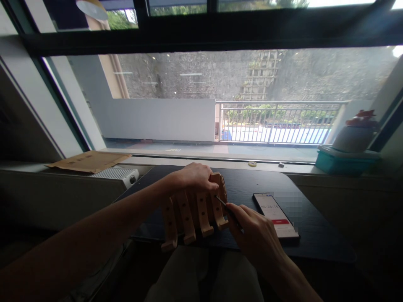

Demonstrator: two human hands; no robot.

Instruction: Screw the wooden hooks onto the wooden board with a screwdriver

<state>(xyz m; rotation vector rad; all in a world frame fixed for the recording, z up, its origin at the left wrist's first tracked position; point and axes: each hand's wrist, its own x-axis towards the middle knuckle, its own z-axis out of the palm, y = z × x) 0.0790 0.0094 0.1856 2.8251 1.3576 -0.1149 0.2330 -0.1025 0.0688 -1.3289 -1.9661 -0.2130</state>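
One wide window (201,75) spans my remote feed above one black table (241,186). Beside the glass, one brown envelope (105,160) carries dark print too small for me to read; one teal box (344,162) hides its contents. One wooden rack (202,209), showing four holed strips, is at the table's near edge, the left hand (195,177) clamping fingers over its top. One phone (277,214) reads 00:26:16. The right hand (253,224) closes its fingers around one thin tool (221,201), tip at the rightmost strip. One yellow ring (252,164) lies near the glass.
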